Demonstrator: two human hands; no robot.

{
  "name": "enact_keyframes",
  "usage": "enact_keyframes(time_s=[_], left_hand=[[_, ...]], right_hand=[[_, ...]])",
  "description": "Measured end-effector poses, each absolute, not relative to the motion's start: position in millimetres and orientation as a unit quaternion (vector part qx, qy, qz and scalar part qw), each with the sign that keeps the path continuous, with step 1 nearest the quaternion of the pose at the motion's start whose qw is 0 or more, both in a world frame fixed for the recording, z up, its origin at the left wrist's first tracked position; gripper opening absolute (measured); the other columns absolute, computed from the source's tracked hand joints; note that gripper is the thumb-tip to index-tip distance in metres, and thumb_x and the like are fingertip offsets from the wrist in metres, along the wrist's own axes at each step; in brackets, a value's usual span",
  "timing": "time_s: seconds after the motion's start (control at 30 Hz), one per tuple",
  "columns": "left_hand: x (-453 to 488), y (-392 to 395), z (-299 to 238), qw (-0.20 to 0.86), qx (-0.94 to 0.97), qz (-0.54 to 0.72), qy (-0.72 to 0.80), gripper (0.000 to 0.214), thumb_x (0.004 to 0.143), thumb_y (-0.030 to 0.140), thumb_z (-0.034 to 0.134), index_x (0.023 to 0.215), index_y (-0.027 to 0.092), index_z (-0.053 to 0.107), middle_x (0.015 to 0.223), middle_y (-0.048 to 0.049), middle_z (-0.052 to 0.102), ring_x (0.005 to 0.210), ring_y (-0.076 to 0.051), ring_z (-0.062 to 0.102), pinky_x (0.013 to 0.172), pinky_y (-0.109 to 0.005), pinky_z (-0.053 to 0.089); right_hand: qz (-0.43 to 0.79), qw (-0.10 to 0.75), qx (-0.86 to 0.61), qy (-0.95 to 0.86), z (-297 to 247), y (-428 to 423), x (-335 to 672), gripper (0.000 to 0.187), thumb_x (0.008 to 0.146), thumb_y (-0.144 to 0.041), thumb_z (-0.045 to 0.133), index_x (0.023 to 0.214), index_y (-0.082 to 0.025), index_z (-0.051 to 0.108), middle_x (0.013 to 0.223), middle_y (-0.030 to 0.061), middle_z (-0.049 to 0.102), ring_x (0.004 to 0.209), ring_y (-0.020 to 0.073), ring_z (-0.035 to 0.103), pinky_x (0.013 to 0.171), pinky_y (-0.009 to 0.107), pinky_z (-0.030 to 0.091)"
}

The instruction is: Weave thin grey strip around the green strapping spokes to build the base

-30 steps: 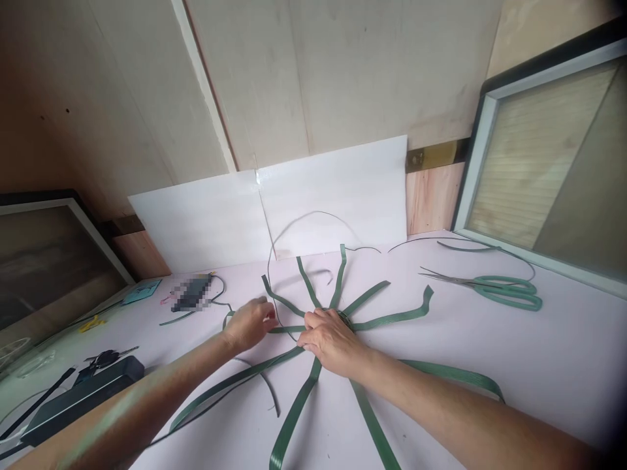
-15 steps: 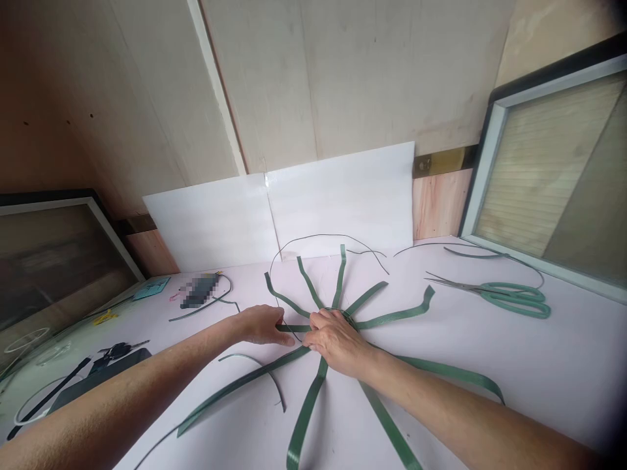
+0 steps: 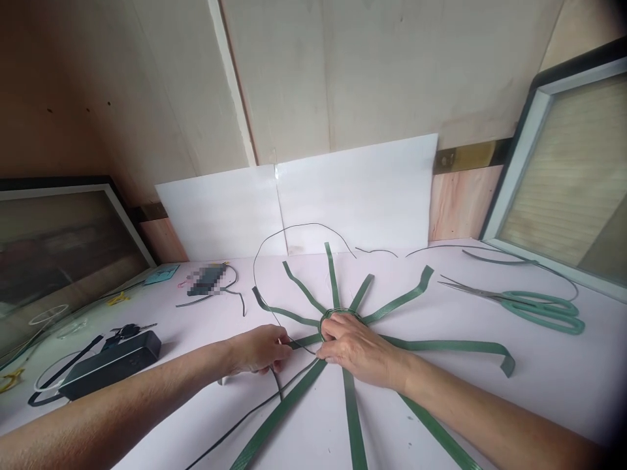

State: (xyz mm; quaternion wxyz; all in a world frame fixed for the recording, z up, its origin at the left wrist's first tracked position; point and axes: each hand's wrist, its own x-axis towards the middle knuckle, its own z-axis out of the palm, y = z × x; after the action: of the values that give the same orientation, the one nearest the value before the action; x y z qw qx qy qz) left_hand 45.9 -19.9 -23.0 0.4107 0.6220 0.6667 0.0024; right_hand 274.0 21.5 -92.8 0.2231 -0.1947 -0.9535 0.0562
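Flat green plastic strips radiate like spokes from a round woven centre on the table. My right hand lies over that centre, its fingers curled on the rim and hiding much of the weave. Left of it, my left hand is closed, with fingertips pinching the outer end of one green strip. A thin dark strand loops behind the strips and runs down past the left fingertips to the right thumb. Another thin strand trails toward the near edge.
Green-handled scissors lie at the right, near loose strands. A black case with keys is at the left, beyond my forearm. White panels lean at the back, and framed panes stand at both sides, including the right frame.
My left fingers have closed from a spread position onto the strip. The woven piece has turned, its spokes now lying at other angles. The camera view has shifted slightly.
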Motion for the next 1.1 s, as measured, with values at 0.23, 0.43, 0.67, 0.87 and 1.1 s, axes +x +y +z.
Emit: enact_keyframes(time_s=[0.23, 0.43, 0.67, 0.87, 1.1], left_hand=[[57.3, -34.9, -37.3, 0.102, 0.745, -0.059, 0.657, 0.032, 0.079, 0.039, 0.062, 0.103, 0.019, 0.059, 0.114, -0.0105, 0.057, 0.104, -0.031, 0.055, 0.087, -0.041, 0.044], [54.5, -62.5, -62.3, -0.006, 0.8, 0.073, 0.596, 0.013, 0.083, 0.016, 0.059, 0.096, 0.02, 0.061, 0.107, -0.0062, 0.059, 0.097, -0.024, 0.054, 0.087, -0.041, 0.046], [60.2, -61.4, -78.5, 0.01, 0.808, 0.13, 0.574, 0.021, 0.097, 0.02, 0.044, 0.092, 0.019, 0.064, 0.088, -0.0046, 0.058, 0.08, -0.019, 0.056, 0.077, -0.035, 0.049], [60.3, -52.4, -84.4, -0.049, 0.81, 0.119, 0.572, 0.016, 0.088, 0.008, 0.051, 0.096, 0.017, 0.062, 0.094, -0.0059, 0.058, 0.083, -0.02, 0.055, 0.075, -0.035, 0.052], [54.4, -35.1, -91.2, -0.038, 0.86, 0.17, 0.48, 0.016, 0.095, 0.02, 0.05, 0.097, 0.021, 0.066, 0.094, -0.0033, 0.06, 0.085, -0.016, 0.057, 0.073, -0.027, 0.05]], right_hand=[[0.041, 0.216, -0.196, -0.956, -92.8, 20.2, 271.5, 0.027, 0.09, -0.003, 0.049, 0.074, -0.019, 0.065, 0.08, 0.0018, 0.045, 0.079, 0.0161, 0.041, 0.08, 0.033, 0.038], [0.053, 0.212, -0.193, -0.957, -95.1, 22.9, 271.7, 0.024, 0.089, -0.003, 0.051, 0.076, -0.018, 0.064, 0.081, 0.0019, 0.045, 0.08, 0.0159, 0.04, 0.078, 0.032, 0.037], [0.056, 0.216, -0.201, -0.954, -96.3, 22.4, 271.3, 0.022, 0.091, -0.007, 0.051, 0.076, -0.018, 0.061, 0.083, 0.0011, 0.045, 0.081, 0.0148, 0.041, 0.081, 0.033, 0.037], [0.065, 0.206, -0.206, -0.954, -94.0, 22.1, 271.8, 0.019, 0.09, -0.008, 0.056, 0.075, -0.019, 0.061, 0.087, 0.0018, 0.047, 0.085, 0.0157, 0.043, 0.082, 0.034, 0.038], [0.097, 0.206, -0.219, -0.949, -94.3, 22.6, 270.4, 0.016, 0.087, -0.006, 0.059, 0.086, -0.021, 0.066, 0.088, 0.0021, 0.05, 0.086, 0.0171, 0.044, 0.085, 0.036, 0.038]])
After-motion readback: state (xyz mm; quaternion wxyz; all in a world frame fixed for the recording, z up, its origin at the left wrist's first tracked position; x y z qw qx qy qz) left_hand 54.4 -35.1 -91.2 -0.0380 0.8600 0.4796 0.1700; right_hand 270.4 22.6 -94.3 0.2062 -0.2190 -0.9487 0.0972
